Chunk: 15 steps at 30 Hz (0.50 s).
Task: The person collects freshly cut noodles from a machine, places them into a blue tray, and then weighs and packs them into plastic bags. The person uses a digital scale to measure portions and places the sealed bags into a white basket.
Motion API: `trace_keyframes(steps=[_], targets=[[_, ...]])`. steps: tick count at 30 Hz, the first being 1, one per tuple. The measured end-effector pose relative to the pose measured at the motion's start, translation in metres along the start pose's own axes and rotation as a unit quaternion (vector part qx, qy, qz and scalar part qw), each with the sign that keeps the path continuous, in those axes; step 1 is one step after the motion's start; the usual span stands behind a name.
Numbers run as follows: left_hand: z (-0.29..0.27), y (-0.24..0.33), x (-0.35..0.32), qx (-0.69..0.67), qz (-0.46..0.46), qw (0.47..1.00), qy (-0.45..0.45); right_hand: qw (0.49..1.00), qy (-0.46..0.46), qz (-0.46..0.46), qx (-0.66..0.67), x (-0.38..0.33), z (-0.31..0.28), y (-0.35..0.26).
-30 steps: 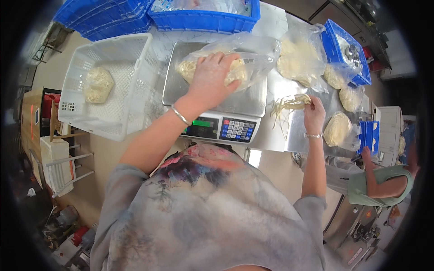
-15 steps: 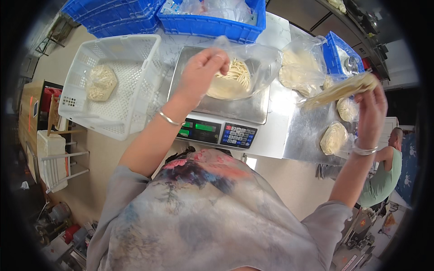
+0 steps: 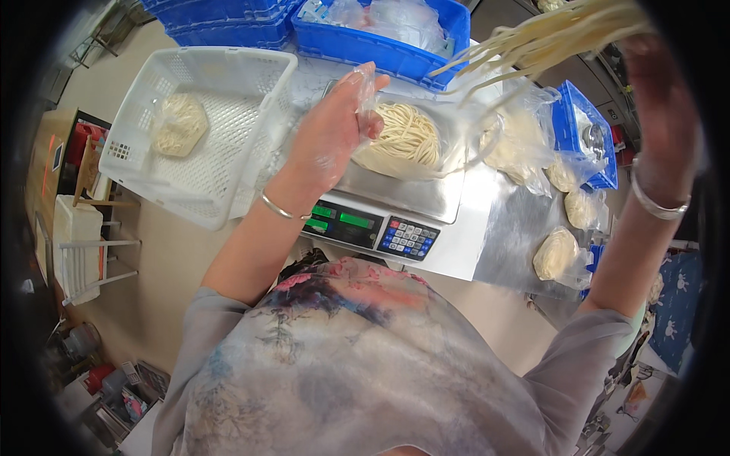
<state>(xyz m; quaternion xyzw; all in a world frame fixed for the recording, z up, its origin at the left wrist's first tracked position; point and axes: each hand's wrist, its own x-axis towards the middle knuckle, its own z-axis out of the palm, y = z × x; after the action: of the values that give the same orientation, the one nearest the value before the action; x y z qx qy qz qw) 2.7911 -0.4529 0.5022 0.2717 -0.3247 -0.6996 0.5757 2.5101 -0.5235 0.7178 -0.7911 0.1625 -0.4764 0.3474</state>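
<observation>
My left hand point(image 3: 331, 137) is closed on the rim of a clear plastic bag point(image 3: 391, 167). Inside that bag lies a coiled heap of pale noodles point(image 3: 409, 133), and the bag rests on the steel pan of a weighing scale point(image 3: 433, 201). High at the far right, my right hand point(image 3: 658, 95) grips a bunch of long noodle strands point(image 3: 559, 34); they trail leftward above the table. Motion and shadow blur the right fingers. The right hand is well apart from the bag on the scale.
To the left stands a white perforated crate point(image 3: 220, 152) with one bagged noodle portion point(image 3: 180, 125). A blue crate point(image 3: 380, 49) of plastic bags sits behind the scale. Right of it are more bagged noodles point(image 3: 557, 253), a larger bag of noodles point(image 3: 517, 148) and a small blue basket point(image 3: 566, 114).
My right hand has risen up and outward with the noodles, which now hang spread into loose strands. My left hand stays at the bag, and the noodles inside show more fully.
</observation>
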Motion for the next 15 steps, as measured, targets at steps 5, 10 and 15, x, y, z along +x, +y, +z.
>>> trace_keyframes(steps=[5, 10, 15], targets=[[0.001, 0.003, 0.007, -0.008, 0.016, 1.0, 0.025, 0.971, 0.08, 0.179, 0.134, -0.058, 0.059, 0.058], [-0.001, 0.005, 0.006, 0.003, -0.004, 0.999, 0.038, 0.867, -0.145, 0.278, -0.386, -0.115, 0.116, 0.116], [-0.012, 0.004, 0.003, 0.063, -0.02, 0.998, 0.003, 0.745, -0.264, 0.331, -0.516, -0.133, 0.101, 0.1]])
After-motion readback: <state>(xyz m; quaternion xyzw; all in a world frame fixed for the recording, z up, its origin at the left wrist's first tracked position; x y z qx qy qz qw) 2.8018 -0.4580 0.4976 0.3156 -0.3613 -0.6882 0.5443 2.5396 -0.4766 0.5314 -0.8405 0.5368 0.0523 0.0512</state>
